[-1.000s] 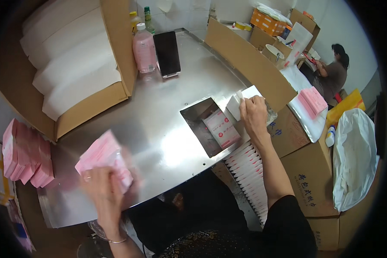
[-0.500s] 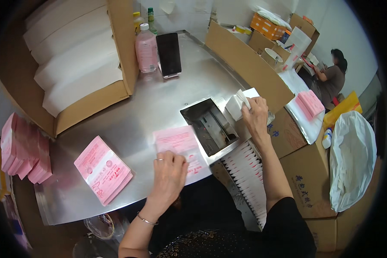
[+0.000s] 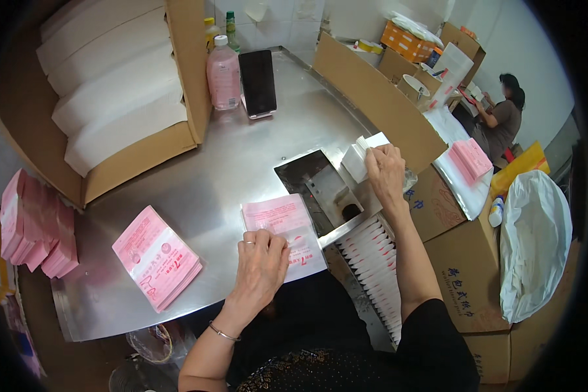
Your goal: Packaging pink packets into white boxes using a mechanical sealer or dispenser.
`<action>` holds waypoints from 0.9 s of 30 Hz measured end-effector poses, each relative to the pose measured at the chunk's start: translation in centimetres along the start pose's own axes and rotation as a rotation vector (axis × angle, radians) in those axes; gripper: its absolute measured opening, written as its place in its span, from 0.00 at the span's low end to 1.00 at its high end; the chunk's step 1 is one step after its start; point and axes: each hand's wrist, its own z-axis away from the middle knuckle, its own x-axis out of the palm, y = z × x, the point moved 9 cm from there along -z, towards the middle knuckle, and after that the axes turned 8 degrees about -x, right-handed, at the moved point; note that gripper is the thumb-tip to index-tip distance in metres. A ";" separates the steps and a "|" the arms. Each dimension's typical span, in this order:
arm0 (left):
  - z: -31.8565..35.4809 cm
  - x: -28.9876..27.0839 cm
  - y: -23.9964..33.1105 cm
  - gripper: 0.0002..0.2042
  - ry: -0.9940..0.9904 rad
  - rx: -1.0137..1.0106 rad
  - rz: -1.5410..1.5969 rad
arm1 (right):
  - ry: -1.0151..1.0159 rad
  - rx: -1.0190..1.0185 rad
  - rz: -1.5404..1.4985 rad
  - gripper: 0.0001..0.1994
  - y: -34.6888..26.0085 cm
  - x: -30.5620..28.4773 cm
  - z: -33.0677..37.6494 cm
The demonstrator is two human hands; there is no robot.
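Observation:
My left hand has its fingers curled on a pink and white printed plastic wrapper, which lies at the table's front edge next to a rectangular opening. Metal parts show inside that opening. Beyond its right side, my right hand pinches folded white tissues; the fingertips partly hide them. To the left lies a thick stack of the same pink wrappers. Below the opening, a long row of white packets with pink marks runs down beside my right forearm.
An open carton of white tissue bundles stands at far left, with more pink stacks below it. A pink bottle and a phone stand at the back. Cartons and a white bag are right; a person sits beyond.
The wrapper under my left hand has shifted slightly right. Inside the opening, a metal part has moved and looks different. My right hand has tilted a little over the tissues.

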 end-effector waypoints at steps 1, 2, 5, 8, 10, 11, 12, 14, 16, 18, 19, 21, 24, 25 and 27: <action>0.0 -0.1 0.1 0.08 0.000 0.007 0.018 | 0.057 -0.042 0.000 0.10 -0.6 -0.5 0.1; 0.0 -0.1 0.1 0.08 0.000 0.008 0.019 | 0.115 -0.084 -0.001 0.11 -1.2 -1.1 0.4; 0.1 -0.2 -0.4 0.11 -0.025 -0.036 0.015 | 0.162 -0.181 -0.011 0.18 -3.1 -1.5 1.1; 0.6 -0.8 -0.5 0.21 0.006 0.054 0.015 | 0.060 -0.606 -0.331 0.20 -14.6 -1.2 5.8; 0.7 -1.9 -2.4 0.31 -0.070 -0.076 -0.086 | -0.163 -0.927 -0.474 0.18 -22.7 -3.2 11.2; 0.4 -2.0 -3.0 0.36 -0.122 -0.118 -0.130 | -0.143 -0.896 -0.444 0.18 -22.8 -2.7 10.8; 0.4 -2.5 -2.8 0.37 -0.044 -0.120 -0.180 | -0.113 -0.880 -0.432 0.18 -23.3 -2.6 10.0; -0.2 -1.4 -0.8 0.39 0.024 -0.102 -0.206 | -0.381 -0.690 -0.100 0.13 -20.3 4.5 7.4; -0.5 -1.8 -1.0 0.38 0.063 -0.132 -0.257 | -0.458 -0.564 -0.489 0.12 -22.9 5.1 4.8; -1.1 -2.4 -1.7 0.35 0.154 -0.202 -0.354 | -0.306 -0.675 -0.386 0.09 -24.7 4.0 7.0; -0.8 -2.6 -2.3 0.35 0.161 -0.207 -0.354 | -0.207 -0.643 -0.464 0.09 -23.9 2.0 6.7; 0.4 -1.2 -2.8 0.30 -0.030 -0.104 -0.304 | -0.032 -0.503 -0.386 0.12 -18.3 -0.3 5.5; 0.4 -1.7 -1.8 0.28 -0.021 -0.150 -0.344 | 0.054 -0.312 0.177 0.11 -9.8 -2.7 1.3; -0.4 -1.5 -2.3 0.28 -0.034 -0.212 -0.348 | 0.216 -0.321 0.333 0.10 -8.6 -3.7 0.2; -1.0 -1.0 -1.7 0.28 -0.051 -0.212 -0.337 | -0.064 -0.175 0.242 0.11 -3.2 0.3 0.6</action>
